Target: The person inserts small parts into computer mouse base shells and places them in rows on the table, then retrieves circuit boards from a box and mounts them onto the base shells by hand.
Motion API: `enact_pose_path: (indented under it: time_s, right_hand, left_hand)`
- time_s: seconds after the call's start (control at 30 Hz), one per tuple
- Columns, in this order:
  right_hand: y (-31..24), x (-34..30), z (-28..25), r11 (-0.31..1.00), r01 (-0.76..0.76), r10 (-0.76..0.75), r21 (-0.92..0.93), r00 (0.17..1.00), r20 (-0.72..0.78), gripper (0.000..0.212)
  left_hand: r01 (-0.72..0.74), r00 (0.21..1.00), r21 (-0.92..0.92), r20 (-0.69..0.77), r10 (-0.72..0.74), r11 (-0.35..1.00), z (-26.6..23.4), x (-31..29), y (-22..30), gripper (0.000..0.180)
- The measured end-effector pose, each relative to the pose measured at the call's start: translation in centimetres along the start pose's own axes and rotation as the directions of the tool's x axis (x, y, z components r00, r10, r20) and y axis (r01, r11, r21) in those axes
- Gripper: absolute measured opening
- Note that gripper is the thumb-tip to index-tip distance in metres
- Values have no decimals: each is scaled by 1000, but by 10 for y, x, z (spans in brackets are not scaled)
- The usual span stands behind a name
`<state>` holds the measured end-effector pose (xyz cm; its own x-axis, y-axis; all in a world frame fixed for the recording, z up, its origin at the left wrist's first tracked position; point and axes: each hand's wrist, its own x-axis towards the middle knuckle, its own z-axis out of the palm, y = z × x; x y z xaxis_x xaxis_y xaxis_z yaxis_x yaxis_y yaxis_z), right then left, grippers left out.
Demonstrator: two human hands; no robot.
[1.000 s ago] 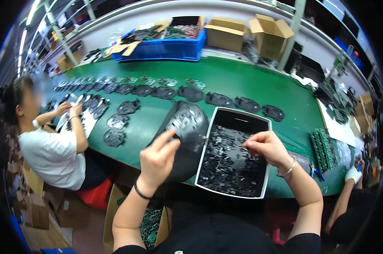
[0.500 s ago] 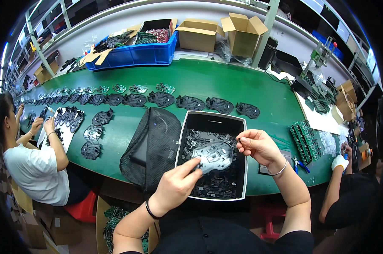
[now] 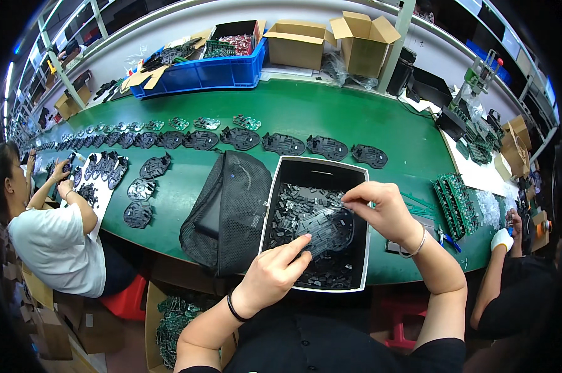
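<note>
My left hand (image 3: 271,273) grips a black plastic mouse base (image 3: 323,230) by its near left edge, thumb on top. The base is held over a white-rimmed box (image 3: 363,248) with many small black plastic parts (image 3: 293,202) inside. At the base's far right edge, the fingers of my right hand (image 3: 380,208) are pinched together. Whatever they hold is too small to make out. A black mesh bag (image 3: 228,211) lies just left of the box.
A row of black mouse bases (image 3: 284,144) crosses the green bench (image 3: 331,105), with green circuit boards (image 3: 247,122) behind. Stacked circuit boards (image 3: 456,205) stand at right near pliers (image 3: 449,241). A co-worker (image 3: 57,242) sits at left; another's gloved hand (image 3: 502,239) is at right.
My right hand has come down and left, from beside the mouse base to its far edge. The base has tilted and looks darker. The whole view has shifted slightly.
</note>
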<state>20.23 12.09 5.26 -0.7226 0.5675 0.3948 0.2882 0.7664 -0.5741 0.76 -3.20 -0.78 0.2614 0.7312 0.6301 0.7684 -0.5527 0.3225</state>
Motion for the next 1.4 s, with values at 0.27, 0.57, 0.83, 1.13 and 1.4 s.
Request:
enact_pose_path:
  time_s: [0.27,0.57,0.83,1.13,1.4]
  right_hand:
    - [2,13,20,998,32,-22,-61,987,160,7]
    - [19,29,23,733,-583,321,351,751,577,21]
    - [34,37,26,588,-710,265,387,622,737,20]
    - [35,36,10,708,-605,169,364,646,744,29]
    - [-25,-5,6,958,140,-18,-250,900,436,76]
  left_hand:
    - [-16,1000,4,5,16,1000,-5,3,5,19]
    - [-114,993,74,-29,116,991,-2,1,3,16]
    - [-124,992,54,3,124,991,-2,1,4,15]
    - [-57,998,-12,37,58,998,-6,3,5,18]
    - [-44,998,-7,37,44,999,-6,5,8,20]
